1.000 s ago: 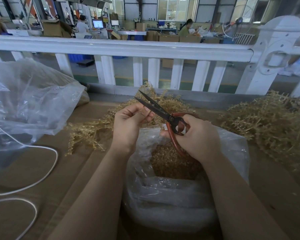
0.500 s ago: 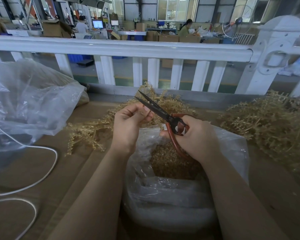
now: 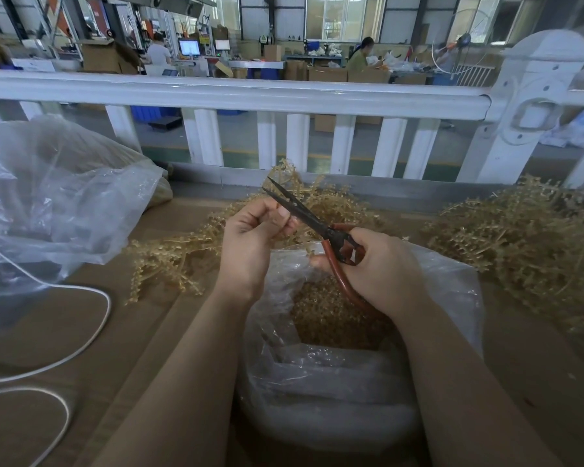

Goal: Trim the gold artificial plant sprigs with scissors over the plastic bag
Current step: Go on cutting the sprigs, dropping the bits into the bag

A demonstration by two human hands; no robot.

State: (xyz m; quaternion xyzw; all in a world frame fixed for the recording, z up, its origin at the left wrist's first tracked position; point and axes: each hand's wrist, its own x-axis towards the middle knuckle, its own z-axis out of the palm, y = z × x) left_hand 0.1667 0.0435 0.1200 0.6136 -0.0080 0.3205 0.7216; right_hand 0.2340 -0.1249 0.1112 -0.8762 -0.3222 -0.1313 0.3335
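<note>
Fingers of the right hand [image 3: 381, 267] are curled around the red looped handles of the dark-bladed scissors [image 3: 312, 224], and they grip them firmly above the open mouth of the clear plastic bag [image 3: 452, 298]. The two thin blades stand slightly apart and point up and away from this hand, toward the left hand [image 3: 253, 237]. That hand is closed, with thumb and fingers pinching a small piece of gold artificial plant sprig [image 3: 277, 210] just beside the blades; the piece is mostly hidden by the fingers, so I cannot tell its length. Directly under both hands the bag holds a heap of small gold trimmed pieces [image 3: 324, 311]. Behind the left hand, and spreading out to its left side, lies a loose pile of long gold plastic sprigs [image 3: 169, 257] on the brown cardboard work surface [image 3: 132, 332]. Well to the right of the right hand there is a bigger tangled heap of gold sprigs [image 3: 520, 247]. Far on the left of the left hand a second, large crumpled transparent plastic bag [image 3: 54, 197] rests on the surface, and a white cable [image 3: 95, 335] curves in front of it. Beyond the hands a white railing with vertical posts [image 3: 250, 92] crosses the whole view, and behind it a workshop with cardboard boxes and seated workers is visible.
</note>
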